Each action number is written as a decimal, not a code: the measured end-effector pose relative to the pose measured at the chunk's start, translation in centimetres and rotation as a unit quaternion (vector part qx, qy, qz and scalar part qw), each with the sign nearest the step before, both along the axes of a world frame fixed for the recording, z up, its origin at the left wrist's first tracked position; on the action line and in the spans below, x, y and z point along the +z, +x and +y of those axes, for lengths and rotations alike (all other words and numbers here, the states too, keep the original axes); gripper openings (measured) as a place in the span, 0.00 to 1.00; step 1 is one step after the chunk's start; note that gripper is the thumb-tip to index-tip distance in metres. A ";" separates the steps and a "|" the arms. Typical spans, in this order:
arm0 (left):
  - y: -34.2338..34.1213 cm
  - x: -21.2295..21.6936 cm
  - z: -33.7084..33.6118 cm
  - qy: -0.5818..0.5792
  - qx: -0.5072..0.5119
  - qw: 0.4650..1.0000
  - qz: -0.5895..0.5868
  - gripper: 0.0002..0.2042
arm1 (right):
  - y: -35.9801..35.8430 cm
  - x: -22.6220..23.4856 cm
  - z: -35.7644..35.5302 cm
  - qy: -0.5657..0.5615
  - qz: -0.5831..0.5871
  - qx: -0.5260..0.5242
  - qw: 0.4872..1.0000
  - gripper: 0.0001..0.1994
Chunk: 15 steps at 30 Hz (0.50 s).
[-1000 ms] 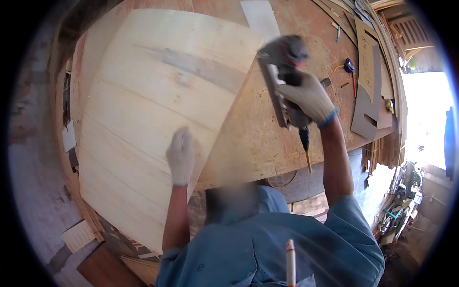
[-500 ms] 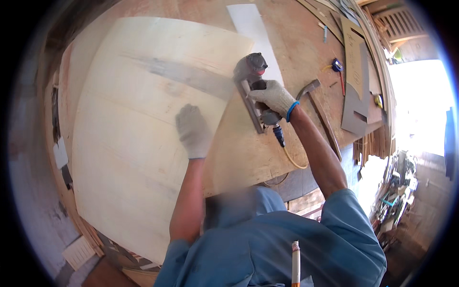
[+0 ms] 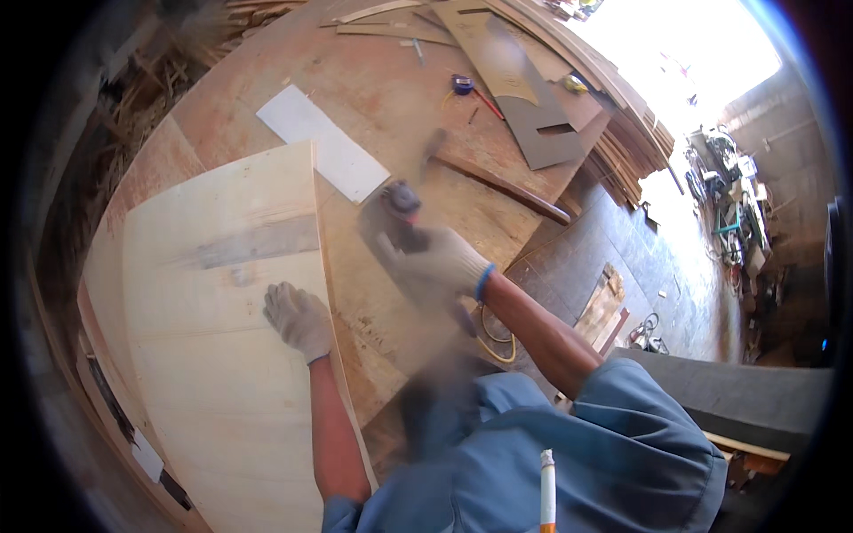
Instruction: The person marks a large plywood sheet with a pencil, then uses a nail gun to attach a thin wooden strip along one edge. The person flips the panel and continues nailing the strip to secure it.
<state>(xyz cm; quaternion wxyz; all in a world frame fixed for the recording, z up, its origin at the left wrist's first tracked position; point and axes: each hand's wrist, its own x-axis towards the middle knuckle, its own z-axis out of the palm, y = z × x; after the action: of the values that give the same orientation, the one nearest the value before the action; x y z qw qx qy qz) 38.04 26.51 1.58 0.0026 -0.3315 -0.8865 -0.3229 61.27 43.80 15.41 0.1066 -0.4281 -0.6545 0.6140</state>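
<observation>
1. Now the right hand [image 3: 444, 265] is wrapped tight around a power tool [image 3: 391, 222]. It sits on the bench [image 3: 373, 89], just beside the right edge of the board [image 3: 204, 338].
2. The left hand [image 3: 298, 318] lies flat and open on the board, near that edge. It grips nothing.
3. To do this well, I think the left hand should press down hard so the board cannot slide. It should stay clear of the tool, and the tool should move slow and straight.
4. The tool is dark, boxy and blurry, with a round knob on top. I cannot tell its kind.
5. The board is pale and wide, with a grey streak.
6. Farther off lie a hammer [image 3: 498, 178], a white strip [image 3: 324, 153] and a tape measure [image 3: 461, 84].
</observation>
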 end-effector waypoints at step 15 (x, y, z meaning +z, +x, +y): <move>26.9 12.4 -2.5 0.039 -0.390 0.596 -0.701 0.14 | 21.4 1.6 -7.0 -0.215 0.182 -0.072 0.957 0.07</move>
<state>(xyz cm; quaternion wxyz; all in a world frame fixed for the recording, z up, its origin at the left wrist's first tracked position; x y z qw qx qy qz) 64.90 24.01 13.95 -0.7329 -0.3163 -0.3879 -0.4608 82.63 36.76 17.01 0.1736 -0.3677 -0.4439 0.7985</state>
